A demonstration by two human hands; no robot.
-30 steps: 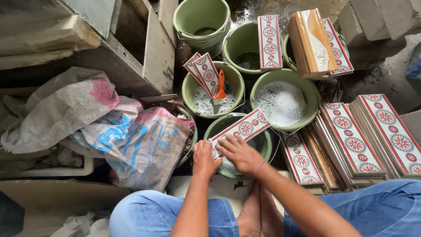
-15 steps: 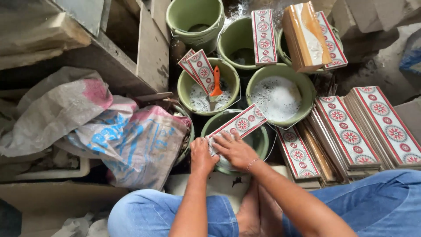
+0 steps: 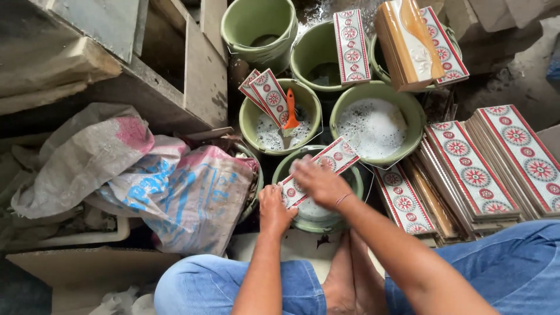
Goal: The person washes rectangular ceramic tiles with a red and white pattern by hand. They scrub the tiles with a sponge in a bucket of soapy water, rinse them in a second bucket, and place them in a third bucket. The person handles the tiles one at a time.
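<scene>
Crumpled sacks [image 3: 169, 192] at far left. Left hand [image 3: 274, 211] gripping lower end of patterned tile [image 3: 319, 170], held slanted over near green bucket [image 3: 356, 189]. Right hand [image 3: 318, 182] flat on tile face, fingers spread. Soapy bucket [image 3: 376, 129], then stacked tiles [image 3: 475, 169], rightward.

Single head cam, looks steeply down from close above; knees at near edge, green buckets [image 3: 265, 26] at far edge.
</scene>
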